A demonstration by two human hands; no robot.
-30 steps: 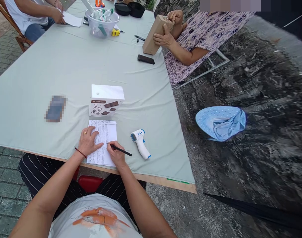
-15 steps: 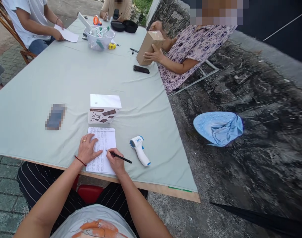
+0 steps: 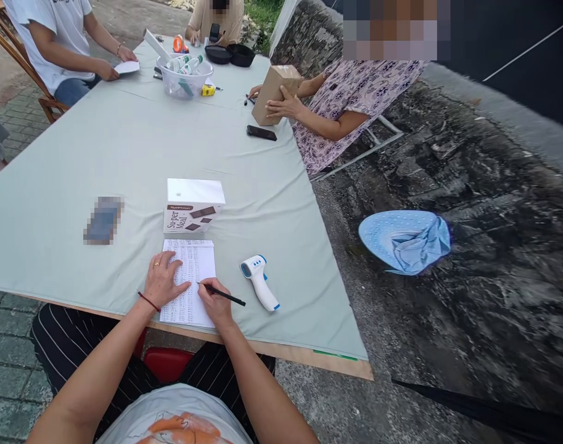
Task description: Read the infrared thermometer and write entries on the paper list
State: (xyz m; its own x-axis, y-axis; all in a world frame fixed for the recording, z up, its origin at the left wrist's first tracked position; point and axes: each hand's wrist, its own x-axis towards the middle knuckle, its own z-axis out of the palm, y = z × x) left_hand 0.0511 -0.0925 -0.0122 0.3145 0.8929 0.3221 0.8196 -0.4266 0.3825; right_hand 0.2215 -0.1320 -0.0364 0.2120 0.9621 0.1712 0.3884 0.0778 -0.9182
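Note:
A notepad (image 3: 187, 311) covered in rows of handwriting lies near the table's front edge. My left hand (image 3: 163, 279) rests on its left side, fingers spread flat on the page. In my right hand (image 3: 216, 303) a black pen (image 3: 228, 296) is gripped, its tip at the page near the middle. Just behind the notepad stands a white box (image 3: 194, 206) with "Super Meal" and chocolate bars printed on it. To the right of my right hand lies a white and blue infrared thermometer (image 3: 260, 282).
A blurred phone-like object (image 3: 103, 221) lies at left. Farther back are a clear basket of bottles (image 3: 185, 83), a yellow tape measure (image 3: 208, 90), black pans (image 3: 230, 54) and a black phone (image 3: 261, 133). One person holds a cardboard box (image 3: 272, 98); two others sit beyond. A blue hat (image 3: 404, 242) lies at right.
My hands stay almost in place on the notepad. The person at right has lowered one hand from the cardboard box's top to the pen on the table. The person at left has moved the paper.

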